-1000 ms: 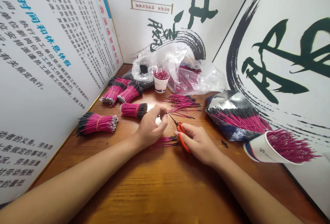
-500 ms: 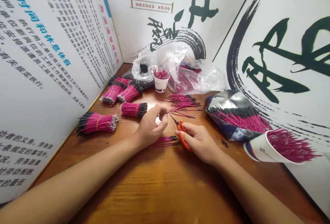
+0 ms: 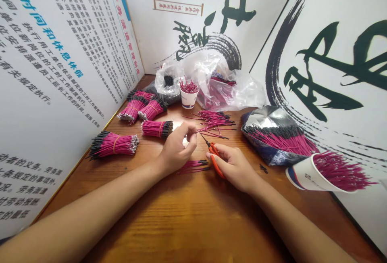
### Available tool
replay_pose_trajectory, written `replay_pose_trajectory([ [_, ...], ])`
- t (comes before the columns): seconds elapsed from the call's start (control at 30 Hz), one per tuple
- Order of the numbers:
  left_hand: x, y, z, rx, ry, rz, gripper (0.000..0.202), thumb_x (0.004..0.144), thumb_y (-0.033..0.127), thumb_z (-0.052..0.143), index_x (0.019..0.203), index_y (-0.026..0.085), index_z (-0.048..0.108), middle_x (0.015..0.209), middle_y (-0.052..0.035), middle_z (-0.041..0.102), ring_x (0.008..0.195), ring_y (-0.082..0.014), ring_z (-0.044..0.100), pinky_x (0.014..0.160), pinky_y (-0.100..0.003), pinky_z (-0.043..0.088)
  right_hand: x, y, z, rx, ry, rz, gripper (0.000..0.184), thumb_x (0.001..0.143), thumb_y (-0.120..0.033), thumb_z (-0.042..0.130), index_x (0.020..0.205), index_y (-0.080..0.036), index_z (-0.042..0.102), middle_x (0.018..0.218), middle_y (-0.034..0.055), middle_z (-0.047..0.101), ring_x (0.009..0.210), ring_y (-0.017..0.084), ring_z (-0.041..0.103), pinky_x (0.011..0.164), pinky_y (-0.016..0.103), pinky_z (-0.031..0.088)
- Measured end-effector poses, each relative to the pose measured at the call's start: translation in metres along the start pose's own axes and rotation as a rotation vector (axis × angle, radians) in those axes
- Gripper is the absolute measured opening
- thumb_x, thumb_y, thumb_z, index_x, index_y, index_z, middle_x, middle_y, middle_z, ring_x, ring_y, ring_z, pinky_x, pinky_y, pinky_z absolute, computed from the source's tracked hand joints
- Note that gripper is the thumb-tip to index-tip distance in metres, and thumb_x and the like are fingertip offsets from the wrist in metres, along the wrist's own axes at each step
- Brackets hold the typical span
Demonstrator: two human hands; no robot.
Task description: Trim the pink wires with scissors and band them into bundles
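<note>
My left hand (image 3: 179, 146) is closed in a pinch, thumb against fingers; whatever it holds is too small and hidden to name. Touching or almost touching those fingertips are the thin dark tips of orange-handled scissors (image 3: 216, 162). My right hand (image 3: 237, 166) is wrapped round their handles. Below the left hand lies a small row of pink wires (image 3: 193, 167) with black ends, partly covered by it. Just beyond both hands spreads a loose pile of pink wires (image 3: 213, 118).
Rubber-banded wire bundles (image 3: 116, 144) lie at left. A paper cup (image 3: 189, 99) of wires stands at the back beside clear plastic bags (image 3: 229, 93). At right are an open foil bag (image 3: 278, 138) of wires, a tilted cup (image 3: 305, 174) and small black pieces (image 3: 263, 169). Printed panels enclose the table.
Both hands hold almost the same positions. The scissors and right hand have shifted only very slightly; nothing on the table has visibly moved.
</note>
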State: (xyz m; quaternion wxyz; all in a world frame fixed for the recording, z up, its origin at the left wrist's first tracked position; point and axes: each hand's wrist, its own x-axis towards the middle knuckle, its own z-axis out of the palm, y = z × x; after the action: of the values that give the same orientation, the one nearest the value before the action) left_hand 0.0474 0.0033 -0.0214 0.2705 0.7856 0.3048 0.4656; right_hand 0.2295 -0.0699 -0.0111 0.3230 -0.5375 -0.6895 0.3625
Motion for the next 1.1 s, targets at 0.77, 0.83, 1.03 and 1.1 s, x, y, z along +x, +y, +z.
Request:
replay_pose_trajectory([
  [0.77,-0.0005,0.0024,0.0004,-0.049,-0.047,-0.063,0.009,0.09,0.017,0.042,0.087,0.018,0.049,0.074,0.0019,0.049,0.066,-0.0108,0.045,0.064,-0.025,0.039,0.0004,-0.0006,0.0004,-0.028,0.071,0.027,0.033,0.095,-0.039,0.05,0.069,-0.02,0.043,0.062,-0.0039,0.042,0.059,0.012,0.037,0.055,0.025,0.029],
  [0.83,-0.0011,0.0019,0.001,-0.082,-0.064,-0.069,0.009,0.091,0.017,0.041,0.087,0.018,0.049,0.072,0.0025,0.047,0.064,-0.0105,0.044,0.063,-0.025,0.039,0.0005,-0.0009,0.0004,-0.034,0.076,0.019,0.033,0.095,-0.039,0.05,0.07,-0.02,0.042,0.062,-0.0037,0.042,0.059,0.012,0.037,0.056,0.025,0.029],
  [1.03,-0.0022,0.0002,0.0018,-0.12,-0.102,-0.059,0.01,0.092,0.019,0.039,0.087,0.019,0.047,0.069,0.0032,0.045,0.062,-0.0106,0.042,0.06,-0.025,0.038,0.0008,-0.0001,0.0009,-0.037,0.076,0.009,0.032,0.095,-0.04,0.051,0.071,-0.02,0.044,0.062,-0.0036,0.043,0.059,0.012,0.038,0.056,0.025,0.03],
  [1.1,-0.002,0.0003,0.0015,-0.123,-0.094,-0.058,0.01,0.093,0.019,0.039,0.087,0.019,0.048,0.069,0.0028,0.045,0.062,-0.0109,0.042,0.06,-0.025,0.038,0.001,-0.0001,0.0011,-0.028,0.067,0.009,0.032,0.095,-0.039,0.051,0.07,-0.02,0.044,0.062,-0.0039,0.043,0.059,0.012,0.038,0.056,0.025,0.03],
])
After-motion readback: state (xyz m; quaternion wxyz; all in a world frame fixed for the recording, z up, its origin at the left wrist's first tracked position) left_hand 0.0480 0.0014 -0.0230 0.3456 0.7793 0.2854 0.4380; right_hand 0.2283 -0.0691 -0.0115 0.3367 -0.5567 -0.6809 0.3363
